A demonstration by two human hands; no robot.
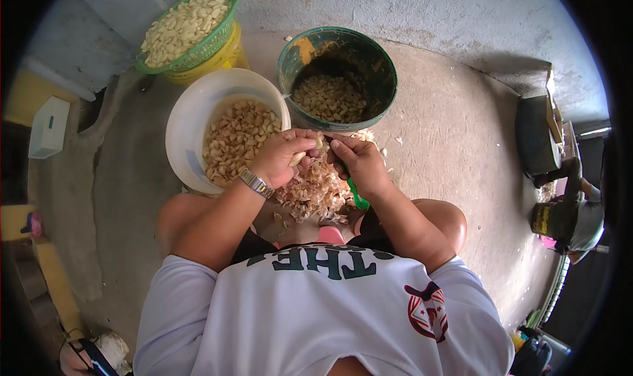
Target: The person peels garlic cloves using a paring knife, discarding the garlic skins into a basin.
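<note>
- "THE" (323, 262) in dark green capitals, upside down, across the white shirt (283, 323); the neighbouring letters are folded away, unreadable.
- On the yellow bucket (235, 52), dark print too small to read.

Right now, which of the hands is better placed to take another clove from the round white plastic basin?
Probably the left hand: it's closer to the round white plastic basin, though it already holds a pale garlic clove. The right hand is farther away.

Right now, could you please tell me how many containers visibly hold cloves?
3: green basket, upper left; white tub below it; dark green bucket beside the tub. More may be hidden.
</note>
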